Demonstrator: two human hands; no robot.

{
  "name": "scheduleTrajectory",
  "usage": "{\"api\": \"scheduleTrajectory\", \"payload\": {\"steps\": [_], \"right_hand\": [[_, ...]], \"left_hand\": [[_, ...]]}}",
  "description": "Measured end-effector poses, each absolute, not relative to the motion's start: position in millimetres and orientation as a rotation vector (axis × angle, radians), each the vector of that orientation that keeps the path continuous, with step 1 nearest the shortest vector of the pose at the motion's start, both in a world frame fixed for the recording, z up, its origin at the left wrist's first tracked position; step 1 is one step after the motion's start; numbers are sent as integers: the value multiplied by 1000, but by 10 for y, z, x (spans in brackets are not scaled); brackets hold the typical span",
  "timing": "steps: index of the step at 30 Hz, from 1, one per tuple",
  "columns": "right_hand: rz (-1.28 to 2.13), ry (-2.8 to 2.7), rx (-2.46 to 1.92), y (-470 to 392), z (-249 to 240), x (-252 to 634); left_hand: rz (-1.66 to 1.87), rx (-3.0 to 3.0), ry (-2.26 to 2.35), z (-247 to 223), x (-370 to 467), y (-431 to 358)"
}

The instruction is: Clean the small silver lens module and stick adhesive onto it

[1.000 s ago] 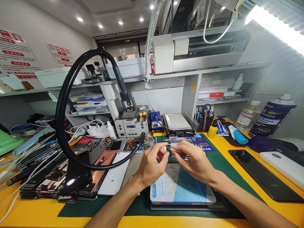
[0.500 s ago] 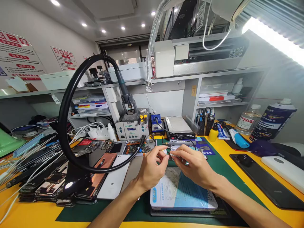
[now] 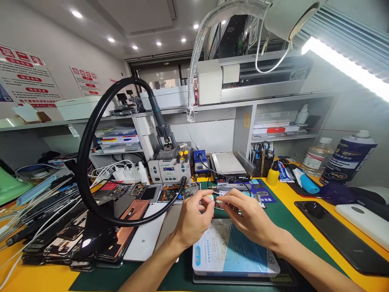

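My left hand is closed in a pinch, with a small round white and yellow piece showing at its fingertips. Facing it, my right hand has thumb and fingers bent together round a small whitish, metallic-looking part, mostly covered by the fingers. A dark, thin edge shows beneath the right fingertips; I cannot make out what it belongs to. Both hands are close together above the far edge of a white and blue flat box, which lies on the green mat.
To the left, a black hose loops from the hot-air station over stacked phone parts. A heating plate stands behind my hands. At right lie a black phone, a spray can and a clear bottle.
The view has tilted slightly, so the background sits lower in the picture. My hands keep nearly the same pose, fingertips still close together.
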State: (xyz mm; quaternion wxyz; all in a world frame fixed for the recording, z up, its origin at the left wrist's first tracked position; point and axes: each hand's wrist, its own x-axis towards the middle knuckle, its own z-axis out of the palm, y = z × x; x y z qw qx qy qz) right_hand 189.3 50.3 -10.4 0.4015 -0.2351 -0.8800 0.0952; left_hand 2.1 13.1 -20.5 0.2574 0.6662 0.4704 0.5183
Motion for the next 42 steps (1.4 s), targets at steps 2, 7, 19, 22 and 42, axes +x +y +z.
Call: {"api": "scheduleTrajectory", "payload": {"steps": [2, 7, 19, 22, 42], "right_hand": [[243, -2192, -609, 512, -112, 1883], [165, -2191, -587, 516, -129, 1877], [82, -2180, -534, 520, -153, 1854], [48, -2172, -526, 515, -164, 1851], [-176, -2235, -512, 458, -156, 1842]], "left_hand": [[1412, 1826, 1289, -201, 22, 128], [1444, 1889, 1327, -176, 30, 111], [1557, 2028, 1325, -168, 66, 84], [1558, 2013, 1340, -181, 76, 87], [1666, 1920, 1404, -222, 108, 90]]}}
